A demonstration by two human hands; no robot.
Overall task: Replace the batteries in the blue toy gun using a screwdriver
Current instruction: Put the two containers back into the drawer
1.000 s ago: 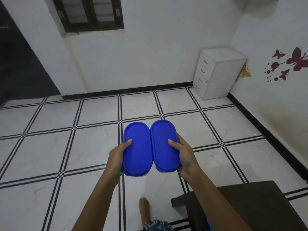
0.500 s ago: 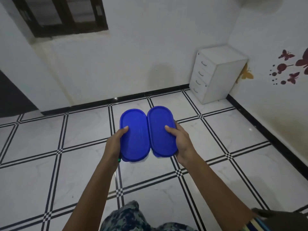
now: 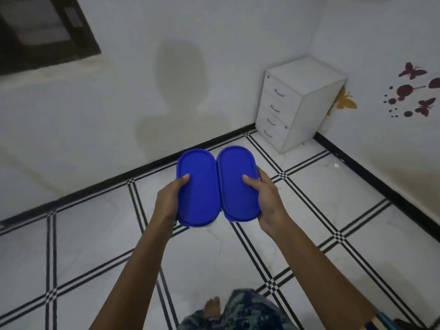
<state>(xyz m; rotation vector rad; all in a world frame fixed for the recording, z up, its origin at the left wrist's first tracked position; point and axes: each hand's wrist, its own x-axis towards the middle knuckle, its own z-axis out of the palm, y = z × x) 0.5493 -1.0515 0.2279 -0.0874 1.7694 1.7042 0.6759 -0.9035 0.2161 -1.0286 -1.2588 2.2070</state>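
The tiled floor (image 3: pixel 71 246) lies well below the fingers. The white drawer unit (image 3: pixel 307 96) stands in the corner beyond them, to the right. Two oval boxes with blue lids are held side by side, edges touching.

The left hand (image 3: pixel 166 201) grips the left box (image 3: pixel 197 186) and the right hand (image 3: pixel 269 201) grips the right box (image 3: pixel 238 184). Each thumb lies on a lid; the remaining fingers curl underneath, hidden.

The lids hide the contents, so the blue toy gun cannot be located. A small green fragment (image 3: pixel 175 222) below the left fingers is unidentifiable.
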